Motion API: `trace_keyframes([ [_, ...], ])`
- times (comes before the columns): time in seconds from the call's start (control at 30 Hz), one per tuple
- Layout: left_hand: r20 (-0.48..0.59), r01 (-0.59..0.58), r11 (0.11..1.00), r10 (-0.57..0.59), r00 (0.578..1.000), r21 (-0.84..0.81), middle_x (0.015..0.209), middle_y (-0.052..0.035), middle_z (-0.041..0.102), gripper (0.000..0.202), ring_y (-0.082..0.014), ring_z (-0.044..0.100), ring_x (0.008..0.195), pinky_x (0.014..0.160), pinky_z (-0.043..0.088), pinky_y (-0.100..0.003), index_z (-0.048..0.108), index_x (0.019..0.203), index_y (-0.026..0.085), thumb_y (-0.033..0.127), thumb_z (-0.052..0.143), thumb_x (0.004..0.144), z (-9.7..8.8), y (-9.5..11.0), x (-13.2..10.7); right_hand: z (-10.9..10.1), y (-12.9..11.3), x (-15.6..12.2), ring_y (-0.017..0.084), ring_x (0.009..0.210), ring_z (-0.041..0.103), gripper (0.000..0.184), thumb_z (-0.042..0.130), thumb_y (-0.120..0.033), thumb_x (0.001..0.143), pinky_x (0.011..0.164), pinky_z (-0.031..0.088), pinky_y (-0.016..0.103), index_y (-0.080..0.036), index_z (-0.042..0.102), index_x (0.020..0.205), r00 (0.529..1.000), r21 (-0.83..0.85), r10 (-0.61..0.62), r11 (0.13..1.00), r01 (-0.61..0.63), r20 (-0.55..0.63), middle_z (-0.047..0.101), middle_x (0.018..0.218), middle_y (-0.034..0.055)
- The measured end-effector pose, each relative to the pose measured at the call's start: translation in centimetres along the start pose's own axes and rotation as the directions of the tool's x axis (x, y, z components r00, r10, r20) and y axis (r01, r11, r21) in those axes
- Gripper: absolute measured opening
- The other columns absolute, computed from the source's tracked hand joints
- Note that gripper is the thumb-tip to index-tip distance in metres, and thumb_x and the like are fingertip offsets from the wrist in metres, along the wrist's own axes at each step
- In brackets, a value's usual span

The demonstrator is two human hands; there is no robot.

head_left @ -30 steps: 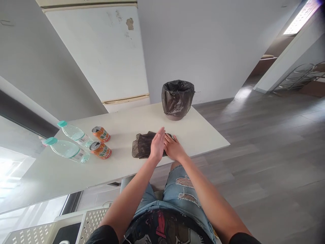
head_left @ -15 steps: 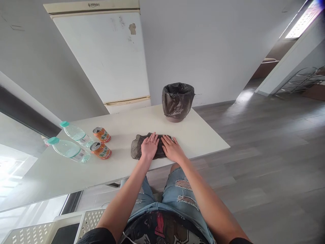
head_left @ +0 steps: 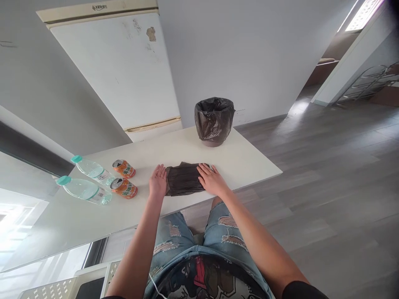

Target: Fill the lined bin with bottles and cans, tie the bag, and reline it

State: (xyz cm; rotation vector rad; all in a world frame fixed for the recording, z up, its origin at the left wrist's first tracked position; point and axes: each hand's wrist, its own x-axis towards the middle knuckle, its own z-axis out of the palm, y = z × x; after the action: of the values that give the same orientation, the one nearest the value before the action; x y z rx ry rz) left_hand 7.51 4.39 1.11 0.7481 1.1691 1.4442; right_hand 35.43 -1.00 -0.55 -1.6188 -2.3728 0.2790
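Observation:
A folded black plastic garbage bag [head_left: 184, 179] lies flat near the front edge of the white table [head_left: 249, 160]. At its left end is my left hand [head_left: 158, 181], fingers stretched out, its edge by the bag's side. My right hand [head_left: 210, 178] rests with extended fingers on the bag's right end. Behind the bag stands a trash bin [head_left: 214, 122] lined with another black bag folded over its rim.
Two orange drink cans [head_left: 124, 188] stand left of my left hand. Beyond them are two clear plastic bottles [head_left: 84, 190] with teal caps. A white refrigerator [head_left: 115, 70] stands behind the table, whose right corner borders the grey floor [head_left: 305, 199].
My left hand has slid left from the middle of the bag to its left end, and the loose left part now lies tucked in. My right hand has barely moved.

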Motion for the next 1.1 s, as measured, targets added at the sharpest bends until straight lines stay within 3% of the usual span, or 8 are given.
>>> trace_keyframes([
  [0.1,0.112,-0.202,0.94,0.177,0.978,0.275,0.155,-0.0115,0.06,0.039,-0.0263,0.052,0.15,0.132,0.031,-0.05,0.068,0.132,0.023,0.032,0.051,0.098,0.2,-0.4,-1.8,-0.1,0.0,0.0,0.026,0.166,0.018,0.068,0.013,-0.048,0.112,0.136,0.014,0.056,-0.019,0.023,0.172,1.0,0.028,0.003,1.0,-0.003,0.014,0.018,0.178,0.0058],
  [0.23,0.464,-0.555,0.547,0.311,0.83,0.627,0.154,-0.0109,0.059,0.029,-0.0346,0.042,0.155,0.132,0.027,-0.057,0.076,0.12,0.025,0.033,0.06,0.097,1.7,-2.1,-5.5,-0.8,-0.1,-0.5,0.027,0.167,0.012,0.067,0.012,-0.048,0.112,0.134,0.02,0.056,-0.02,0.014,0.173,0.996,0.103,-0.001,0.995,0.01,-0.09,0.01,0.18,0.0063],
  [0.33,0.566,-0.633,0.368,0.284,0.774,0.681,0.151,-0.0148,0.06,0.032,-0.0379,0.046,0.151,0.13,0.031,-0.06,0.074,0.125,0.024,0.032,0.063,0.096,2.2,-3.2,-6.9,-1.4,-0.1,-1.0,0.027,0.164,0.023,0.06,0.012,-0.038,0.112,0.13,0.029,0.054,-0.022,0.029,0.168,0.955,0.164,0.062,0.986,-0.015,-0.289,0.023,0.177,0.0096],
  [0.5,0.69,-0.679,0.295,0.083,0.719,0.672,0.157,-0.0114,0.057,0.038,-0.0361,0.041,0.156,0.131,0.024,-0.063,0.069,0.136,0.028,0.034,0.058,0.1,0.8,-2.4,-5.1,-1.7,-0.1,-1.4,0.031,0.13,0.057,0.046,0.026,-0.033,0.111,0.106,0.05,0.046,-0.02,0.062,0.136,0.928,0.213,0.12,0.976,-0.046,-0.352,0.062,0.14,0.0171],
  [0.63,0.774,-0.733,0.296,-0.034,0.632,0.612,0.16,-0.008,0.055,0.037,-0.0326,0.032,0.161,0.131,0.018,-0.064,0.07,0.135,0.03,0.034,0.058,0.1,-0.4,0.0,-2.3,-1.8,-0.9,-2.4,0.026,0.11,0.064,0.044,0.026,-0.03,0.112,0.1,0.049,0.042,-0.02,0.069,0.112,0.935,0.182,-0.001,0.981,0.071,-0.356,0.07,0.12,0.0142],
  [0.77,0.849,-0.805,0.303,-0.029,0.527,0.51,0.16,-0.0059,0.055,0.036,-0.0308,0.038,0.159,0.131,0.024,-0.057,0.073,0.132,0.033,0.033,0.063,0.097,-0.5,1.7,-1.3,-2.0,-2.2,-4.3,0.028,0.124,0.061,0.036,0.037,-0.036,0.113,0.109,0.045,0.045,-0.021,0.069,0.119,0.955,0.137,-0.109,0.979,0.151,-0.276,0.069,0.134,0.0129],
  [0.97,0.754,-0.796,0.153,0.258,0.604,0.585,0.13,-0.0105,0.071,0.027,-0.0301,0.064,0.125,0.112,0.047,-0.05,0.075,0.124,0.029,0.036,0.062,0.102,-0.5,1.3,-6.7,-2.1,-5.8,-7.1,0.03,0.122,0.06,0.034,0.042,-0.037,0.112,0.101,0.049,0.048,-0.02,0.063,0.132,0.985,0.13,-0.119,0.982,0.135,-0.124,0.069,0.136,0.0131],
  [1.1,0.847,-0.86,0.135,0.153,0.509,0.493,0.131,-0.0113,0.071,0.047,-0.0304,0.066,0.121,0.107,0.051,-0.048,0.067,0.139,0.03,0.048,0.072,0.096,-2.7,0.4,-11.1,-3.1,-8.3,-9.2,0.026,0.126,0.061,0.034,0.042,-0.03,0.111,0.103,0.052,0.045,-0.026,0.057,0.141,0.99,0.29,-0.104,0.948,0.129,-0.099,0.069,0.137,0.0095],
])
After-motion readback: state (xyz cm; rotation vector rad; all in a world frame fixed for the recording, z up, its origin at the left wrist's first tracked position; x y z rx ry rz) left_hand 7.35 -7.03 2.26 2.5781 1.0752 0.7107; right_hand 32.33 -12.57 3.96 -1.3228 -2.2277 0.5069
